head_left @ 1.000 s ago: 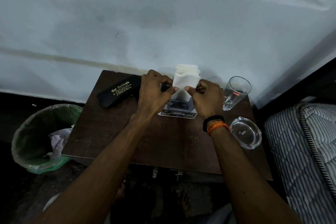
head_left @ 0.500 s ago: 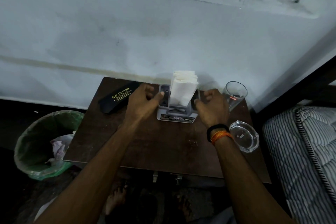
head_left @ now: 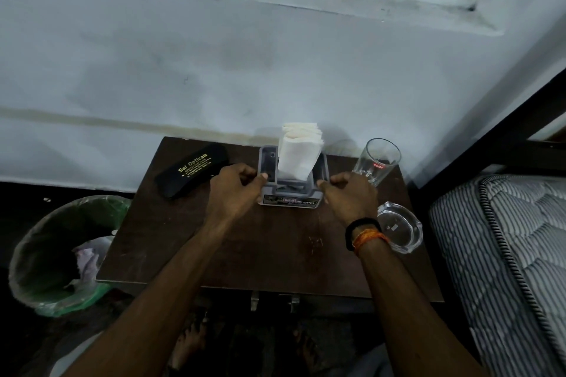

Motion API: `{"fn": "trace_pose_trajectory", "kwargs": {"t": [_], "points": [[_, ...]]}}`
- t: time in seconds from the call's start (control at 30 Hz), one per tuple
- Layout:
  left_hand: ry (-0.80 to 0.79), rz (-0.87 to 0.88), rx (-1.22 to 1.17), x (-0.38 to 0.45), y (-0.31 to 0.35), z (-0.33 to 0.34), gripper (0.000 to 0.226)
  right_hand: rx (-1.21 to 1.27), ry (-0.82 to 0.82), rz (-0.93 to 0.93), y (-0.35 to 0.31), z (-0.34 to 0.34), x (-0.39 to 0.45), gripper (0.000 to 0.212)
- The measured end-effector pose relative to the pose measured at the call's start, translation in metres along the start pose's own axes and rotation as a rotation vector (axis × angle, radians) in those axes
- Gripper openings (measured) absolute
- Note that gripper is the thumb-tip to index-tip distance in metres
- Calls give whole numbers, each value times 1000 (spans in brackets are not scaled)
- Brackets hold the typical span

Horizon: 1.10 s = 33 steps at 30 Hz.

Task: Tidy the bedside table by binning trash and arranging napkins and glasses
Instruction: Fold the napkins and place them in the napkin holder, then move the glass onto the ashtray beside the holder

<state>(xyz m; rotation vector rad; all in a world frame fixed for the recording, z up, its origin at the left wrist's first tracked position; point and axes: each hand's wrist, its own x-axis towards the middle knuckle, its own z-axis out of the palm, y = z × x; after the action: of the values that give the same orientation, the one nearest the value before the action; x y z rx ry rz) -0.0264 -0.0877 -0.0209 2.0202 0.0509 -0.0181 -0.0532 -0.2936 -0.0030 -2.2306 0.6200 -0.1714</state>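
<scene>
A grey napkin holder (head_left: 291, 191) stands at the back middle of the dark wooden bedside table (head_left: 269, 248), with a stack of white napkins (head_left: 300, 150) upright in it. My left hand (head_left: 234, 193) grips the holder's left side and my right hand (head_left: 350, 196) grips its right side. A black glasses case (head_left: 191, 170) with gold lettering lies at the back left. A clear drinking glass (head_left: 376, 161) stands at the back right. In front of it, by my right wrist, sits a glass ashtray (head_left: 399, 226).
A green-lined bin (head_left: 61, 257) with crumpled trash inside stands on the floor left of the table. A striped mattress (head_left: 505, 254) and a black bed frame are on the right. A wall runs right behind the table. My bare feet show under the table's front edge.
Both hands left the napkins and dropped to the holder's sides. The holder with its napkins now sits further back on the table. The view has tilted up a little.
</scene>
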Motion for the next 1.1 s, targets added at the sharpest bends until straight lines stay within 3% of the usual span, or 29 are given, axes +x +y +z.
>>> {"fn": "trace_pose_trajectory", "kwargs": {"t": [0.23, 0.4, 0.53, 0.63, 0.77, 0.9, 1.1], "points": [[33, -19, -54, 2, -1, 8, 16, 78, -26, 14, 2, 2, 4, 19], [150, -40, -40, -25, -5, 20, 29, 143, -12, 49, 8, -7, -3, 20], [82, 157, 374, -55, -28, 44, 24, 186, 237, 120, 18, -22, -11, 11], [-49, 303, 644, -67, -48, 59, 43, 189, 374, 123, 22, -37, -12, 8], [-102, 447, 819, -71, -64, 63, 57, 116, 396, 36, 33, -52, 0, 24], [-134, 427, 862, -70, -60, 63, 61, 48, 410, 37, 47, -56, 21, 60], [-147, 412, 890, -68, -59, 65, 62, 174, 307, 72, 54, -47, 52, 111]]}}
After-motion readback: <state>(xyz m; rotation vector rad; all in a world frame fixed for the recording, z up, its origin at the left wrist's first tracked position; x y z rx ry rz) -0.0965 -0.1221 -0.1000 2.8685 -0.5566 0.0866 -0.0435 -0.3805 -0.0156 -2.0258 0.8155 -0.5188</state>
